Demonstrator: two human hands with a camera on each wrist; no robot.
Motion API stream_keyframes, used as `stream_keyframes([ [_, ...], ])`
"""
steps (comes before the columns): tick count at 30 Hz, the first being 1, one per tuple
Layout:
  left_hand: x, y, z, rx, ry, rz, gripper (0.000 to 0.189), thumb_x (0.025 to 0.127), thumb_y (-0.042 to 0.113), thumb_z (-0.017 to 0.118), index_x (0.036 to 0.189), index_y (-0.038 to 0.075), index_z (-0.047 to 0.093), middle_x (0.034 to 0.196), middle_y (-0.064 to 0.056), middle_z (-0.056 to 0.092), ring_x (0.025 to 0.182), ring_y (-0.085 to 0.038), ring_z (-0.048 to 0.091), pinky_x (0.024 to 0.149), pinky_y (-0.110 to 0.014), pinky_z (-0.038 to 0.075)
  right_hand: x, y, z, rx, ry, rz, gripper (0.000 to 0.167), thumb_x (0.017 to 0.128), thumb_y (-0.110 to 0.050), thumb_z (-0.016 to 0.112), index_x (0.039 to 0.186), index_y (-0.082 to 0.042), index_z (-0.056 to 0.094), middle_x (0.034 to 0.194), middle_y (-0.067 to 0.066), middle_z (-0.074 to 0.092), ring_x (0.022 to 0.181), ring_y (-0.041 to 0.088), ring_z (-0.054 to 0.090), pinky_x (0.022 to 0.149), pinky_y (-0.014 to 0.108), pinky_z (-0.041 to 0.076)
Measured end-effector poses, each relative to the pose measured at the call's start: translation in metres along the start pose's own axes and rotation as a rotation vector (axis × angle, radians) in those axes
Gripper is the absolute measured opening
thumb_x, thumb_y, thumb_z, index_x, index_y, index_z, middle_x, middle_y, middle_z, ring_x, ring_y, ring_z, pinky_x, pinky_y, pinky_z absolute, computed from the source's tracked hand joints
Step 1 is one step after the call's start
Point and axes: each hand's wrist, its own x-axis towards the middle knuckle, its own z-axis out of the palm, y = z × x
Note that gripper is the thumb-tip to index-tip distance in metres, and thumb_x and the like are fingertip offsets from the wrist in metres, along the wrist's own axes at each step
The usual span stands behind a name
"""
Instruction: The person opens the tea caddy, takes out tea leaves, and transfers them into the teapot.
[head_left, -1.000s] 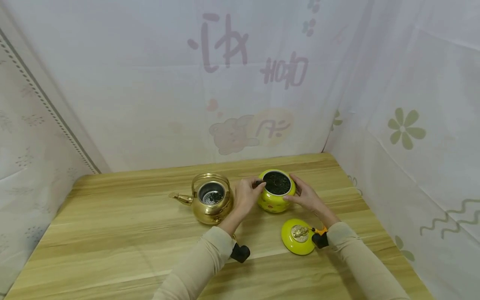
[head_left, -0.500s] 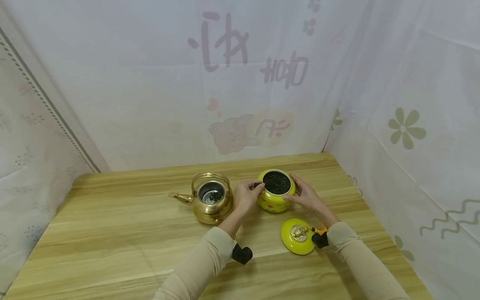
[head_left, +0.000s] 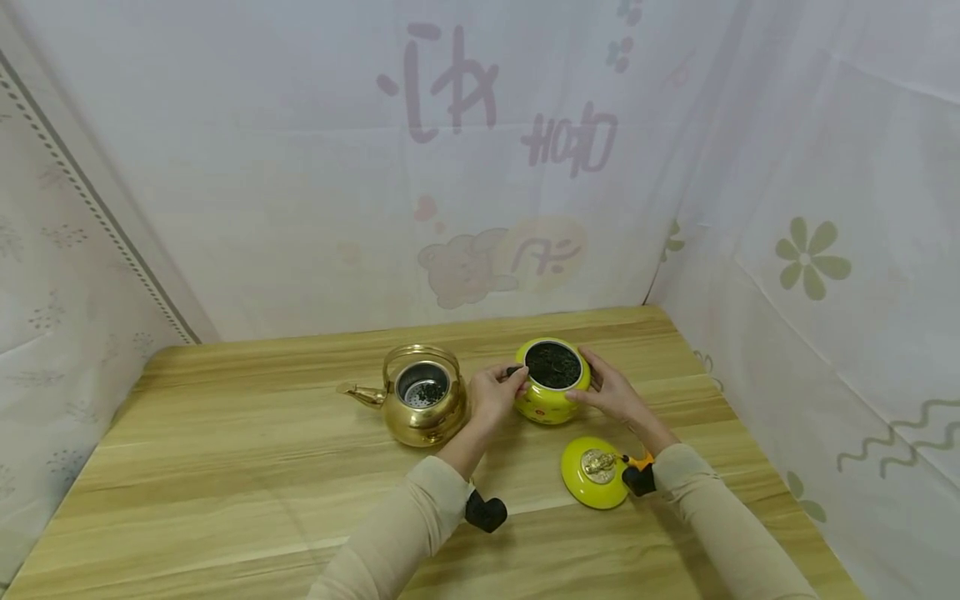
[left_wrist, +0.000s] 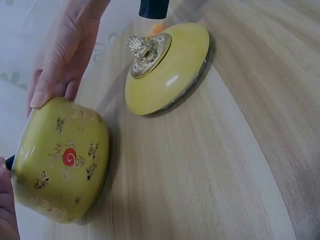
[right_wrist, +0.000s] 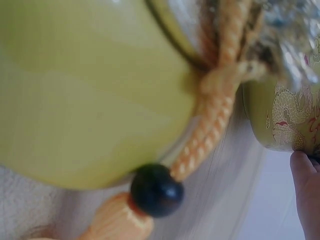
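- Head view: your left hand [head_left: 493, 390] pinches a dark handle [head_left: 514, 370] with thumb and fingertips, right at the left side of the yellow jar's mouth.
- Yellow jar [head_left: 545, 408] is uncovered on the table [head_left: 262, 475], right of your left hand; it looks upright. Dark leaves [head_left: 555, 365] show inside.
- Handle axis: only a short bit shows, stub end out past your fingertips on the gold teapot side. Can't tell its full length, or whether the other end is down in the leaves. Left wrist view catches just a dark piece by the rim.
- Your right hand [head_left: 613, 393] grips the jar from its right side, thumb near, fingers round the far side. Fair read: that's your steadying hand.
- Gold teapot [head_left: 420, 429] is just left of your left hand, spout pointing left, lid off. Strainer basket [head_left: 411, 398] faces up with some leaves on its floor.
- So the relation to watch: left hand between the two mouths, jar on its right, teapot on its left. It's the nearer hand to the teapot; right hand is across the jar.
- Yellow lid [head_left: 581, 492] lies knob up on the near side of the jar, just beside your right wrist. Watch your sleeve and the orange tassel [head_left: 640, 461] there.
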Motion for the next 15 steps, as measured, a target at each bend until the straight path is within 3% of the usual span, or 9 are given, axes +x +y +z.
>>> stream_keyframes([
  [4, -0.0025, 0.0026, -0.0032, -0.014, 0.002, 0.002, 0.017, 0.088, 0.010, 0.066, 0.099, -0.003, 0.070, 0.078, -0.014, 0.071, 0.061, -0.006, 0.063, 0.068, -0.029, 0.058, 0.0002, -0.0016, -0.0002, -0.001, -0.001, -0.007, 0.088, 0.084, -0.010, 0.070, 0.147, 0.008, 0.011, 0.154, 0.026, 0.008, 0.141, 0.040, 0.015, 0.114, 0.048, 0.021],
  [11, -0.0055, 0.0019, -0.0074, -0.094, -0.004, -0.008, 0.020, 0.088, 0.008, 0.065, 0.101, -0.006, 0.069, 0.087, -0.022, 0.070, 0.061, -0.006, 0.063, 0.066, -0.023, 0.058, -0.0002, -0.0013, -0.0007, 0.003, -0.007, -0.002, 0.089, 0.085, -0.009, 0.070, 0.148, 0.007, 0.010, 0.154, 0.027, 0.007, 0.141, 0.041, 0.014, 0.113, 0.047, 0.021],
  [15, -0.0076, 0.0014, -0.0096, -0.088, -0.002, -0.013, 0.020, 0.089, 0.009, 0.065, 0.102, -0.006, 0.069, 0.088, -0.023, 0.070, 0.063, -0.007, 0.065, 0.068, -0.026, 0.058, -0.0007, -0.0013, 0.0003, 0.011, -0.013, -0.003, 0.088, 0.085, -0.009, 0.069, 0.148, 0.006, 0.009, 0.155, 0.026, 0.006, 0.141, 0.040, 0.013, 0.114, 0.045, 0.020],
])
